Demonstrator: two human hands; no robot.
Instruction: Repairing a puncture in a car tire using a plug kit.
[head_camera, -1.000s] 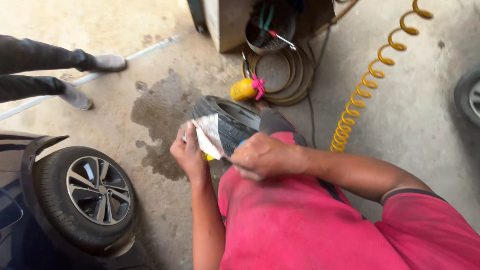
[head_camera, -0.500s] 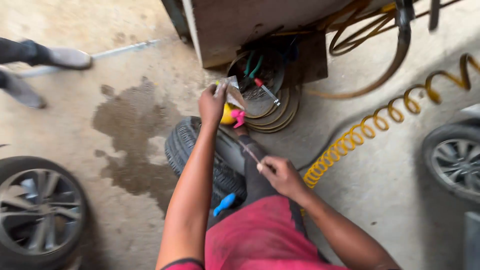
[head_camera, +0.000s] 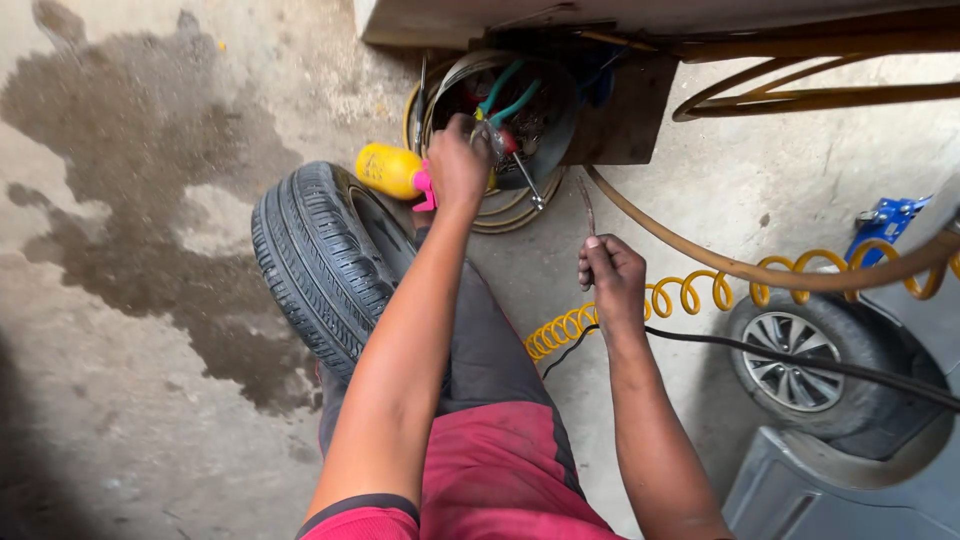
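Left hand (head_camera: 458, 165) digs closed among tools in the round bin (head_camera: 560, 120); right hand (head_camera: 612, 275) pinches a thin rod (head_camera: 586, 207) — best kept upright, clear of the tyre (head_camera: 315, 265)

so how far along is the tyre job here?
Done: the loose tyre is off a car and propped against the person's leg. In hand: the left hand reaches into the tool bowl; the right hand holds a thin rod. Left: nothing is applied to the tyre yet.

Yellow coiled hose (head_camera: 700, 295); wet floor stain (head_camera: 150, 200)
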